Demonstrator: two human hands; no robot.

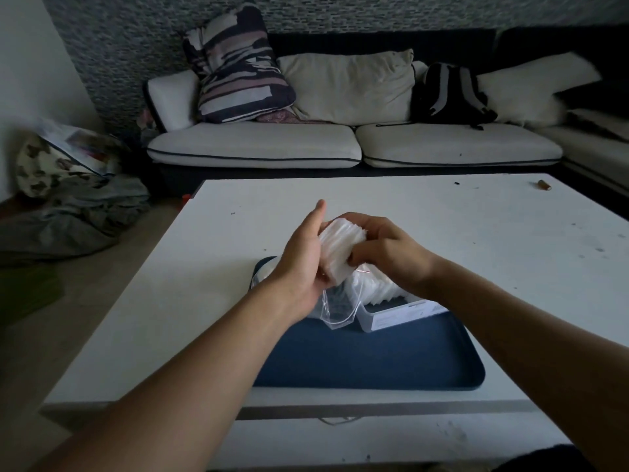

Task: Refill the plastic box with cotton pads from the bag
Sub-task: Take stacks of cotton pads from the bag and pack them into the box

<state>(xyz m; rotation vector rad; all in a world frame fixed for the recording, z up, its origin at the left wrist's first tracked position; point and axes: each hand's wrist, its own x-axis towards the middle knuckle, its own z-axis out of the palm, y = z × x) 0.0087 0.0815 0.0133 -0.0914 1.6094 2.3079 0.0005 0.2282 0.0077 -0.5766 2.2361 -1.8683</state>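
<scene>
A thick stack of white cotton pads is held above the table between both hands. My left hand grips its left side with the thumb pointing up. My right hand closes over its right side and top. Below the hands, a clear plastic zip bag lies crumpled and open on a blue tray. Just right of the bag stands the white plastic box, with more cotton pads showing inside it under my right wrist.
The blue tray sits on a white coffee table. A small brown object lies at the table's far right corner. Behind stand a white sofa with cushions and a black backpack. Clothes and bags lie on the floor at left.
</scene>
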